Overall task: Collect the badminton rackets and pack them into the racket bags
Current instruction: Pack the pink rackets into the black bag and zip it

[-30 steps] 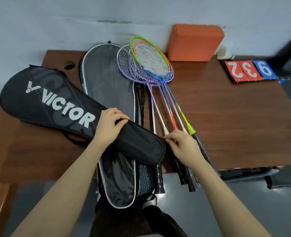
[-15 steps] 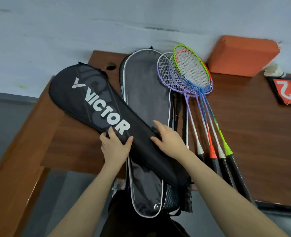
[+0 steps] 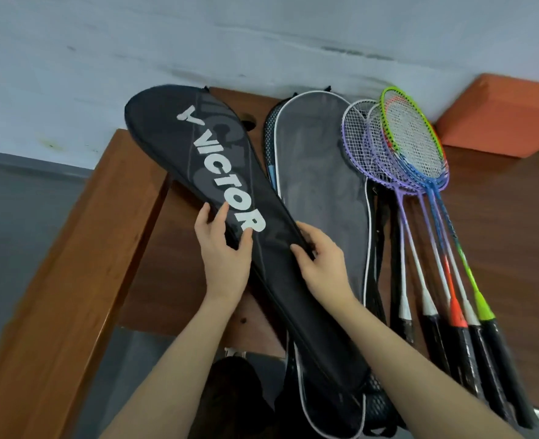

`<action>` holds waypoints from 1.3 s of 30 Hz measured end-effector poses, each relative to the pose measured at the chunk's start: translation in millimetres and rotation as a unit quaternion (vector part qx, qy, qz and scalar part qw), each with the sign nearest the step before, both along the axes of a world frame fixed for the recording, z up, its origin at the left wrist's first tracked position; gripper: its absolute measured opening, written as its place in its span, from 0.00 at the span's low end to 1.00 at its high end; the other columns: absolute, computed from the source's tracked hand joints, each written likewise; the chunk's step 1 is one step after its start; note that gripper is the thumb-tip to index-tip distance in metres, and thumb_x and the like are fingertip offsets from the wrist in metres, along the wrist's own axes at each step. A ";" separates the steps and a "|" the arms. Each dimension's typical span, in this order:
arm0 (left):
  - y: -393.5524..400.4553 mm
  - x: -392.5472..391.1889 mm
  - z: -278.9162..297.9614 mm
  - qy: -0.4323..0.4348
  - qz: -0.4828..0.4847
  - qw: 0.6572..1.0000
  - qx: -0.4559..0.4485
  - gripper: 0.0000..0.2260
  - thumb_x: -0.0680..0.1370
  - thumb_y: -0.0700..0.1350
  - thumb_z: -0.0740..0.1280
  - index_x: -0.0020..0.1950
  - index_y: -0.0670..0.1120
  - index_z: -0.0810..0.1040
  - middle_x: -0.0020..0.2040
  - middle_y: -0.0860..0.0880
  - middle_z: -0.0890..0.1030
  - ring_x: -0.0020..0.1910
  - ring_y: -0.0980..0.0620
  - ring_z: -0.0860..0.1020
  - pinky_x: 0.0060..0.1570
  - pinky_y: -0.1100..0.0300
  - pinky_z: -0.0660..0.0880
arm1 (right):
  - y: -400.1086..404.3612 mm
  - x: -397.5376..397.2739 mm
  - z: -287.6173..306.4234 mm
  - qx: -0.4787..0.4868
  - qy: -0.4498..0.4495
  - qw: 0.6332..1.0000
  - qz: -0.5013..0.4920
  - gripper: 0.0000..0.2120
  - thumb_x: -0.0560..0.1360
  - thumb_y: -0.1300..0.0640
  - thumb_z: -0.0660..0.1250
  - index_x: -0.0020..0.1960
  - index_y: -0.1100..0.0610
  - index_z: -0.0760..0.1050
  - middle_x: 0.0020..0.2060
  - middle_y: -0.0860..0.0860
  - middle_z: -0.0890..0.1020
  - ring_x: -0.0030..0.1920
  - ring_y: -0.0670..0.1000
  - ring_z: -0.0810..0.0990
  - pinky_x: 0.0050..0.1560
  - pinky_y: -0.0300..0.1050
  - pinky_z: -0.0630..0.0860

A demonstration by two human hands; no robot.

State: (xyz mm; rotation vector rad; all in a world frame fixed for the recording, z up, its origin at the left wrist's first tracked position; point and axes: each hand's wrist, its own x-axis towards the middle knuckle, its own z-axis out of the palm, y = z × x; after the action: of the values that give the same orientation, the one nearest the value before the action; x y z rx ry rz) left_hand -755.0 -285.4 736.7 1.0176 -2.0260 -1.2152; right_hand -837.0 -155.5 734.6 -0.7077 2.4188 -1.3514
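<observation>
Head view, the only 1. Black bag point(image 3: 217, 191) lies diagonally on the desk point(image 3: 81, 264), its tail crossing the grey bag point(image 3: 322, 185). Left hand point(image 3: 222, 248) rests on the black bag's left edge, fingers mostly straight with tips on the "R" of the print. Right hand point(image 3: 320, 261) curls over its right edge, thumb on top; looks like it's feeling the seam for the zipper. I can't see a zip pull.

Change over the last second: the right hand was at the racket handles, now it's off them and on the bag. Left hand slid from the narrow neck up toward the print. The bag swung from nearly sideways to pointing away from the person.

Meaning: bag is being lined up and opened, packing not started.

Rackets point(image 3: 420, 198): 5 handles visible, fanned on the desk just right of the grey bag, heads overlapping near the orange block point(image 3: 499, 118). None in a bag that I can see. Grey bag's handle end hangs off the desk's near edge.
</observation>
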 end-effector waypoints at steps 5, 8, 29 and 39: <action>-53.1 -0.1 1.8 0.000 -0.111 0.993 -0.049 0.23 0.75 0.38 0.68 0.69 0.46 0.69 0.71 0.52 0.62 0.66 0.72 0.57 0.62 0.80 0.55 | -36.0 9.2 -5.0 0.033 -0.059 0.997 -0.039 0.20 0.73 0.60 0.67 0.64 0.53 0.70 0.37 0.47 0.77 0.34 0.41 0.74 0.37 0.26 0.68; -75.5 10.8 -10.9 -0.020 -0.148 0.987 -0.053 0.23 0.73 0.36 0.69 0.68 0.43 0.70 0.71 0.50 0.63 0.62 0.80 0.56 0.60 0.82 0.55 | -60.6 6.5 -12.8 0.069 -0.083 0.994 -0.033 0.26 0.74 0.58 0.67 0.70 0.52 0.63 0.44 0.48 0.77 0.39 0.42 0.75 0.40 0.27 0.68; -124.5 31.1 -49.6 -0.106 -0.122 0.986 -0.037 0.26 0.75 0.41 0.68 0.71 0.40 0.64 0.70 0.45 0.65 0.68 0.56 0.63 0.66 0.68 0.57 | -109.3 30.1 -38.0 0.085 0.005 0.995 0.047 0.23 0.75 0.59 0.65 0.69 0.53 0.66 0.55 0.49 0.78 0.51 0.51 0.77 0.59 0.54 0.73; -122.2 36.7 -56.5 -0.299 -0.172 0.911 -0.224 0.23 0.76 0.49 0.65 0.68 0.40 0.69 0.70 0.40 0.68 0.69 0.40 0.65 0.65 0.44 0.64 | -108.4 21.6 -49.2 0.237 0.080 0.966 0.069 0.22 0.76 0.51 0.63 0.69 0.49 0.67 0.54 0.53 0.72 0.54 0.54 0.70 0.55 0.47 0.64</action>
State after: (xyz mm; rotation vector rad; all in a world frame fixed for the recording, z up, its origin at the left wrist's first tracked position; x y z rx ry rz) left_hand -718.3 -407.6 680.2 0.8864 -2.8860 -0.5489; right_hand -815.4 -263.9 685.4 -0.8541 2.6126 -0.6389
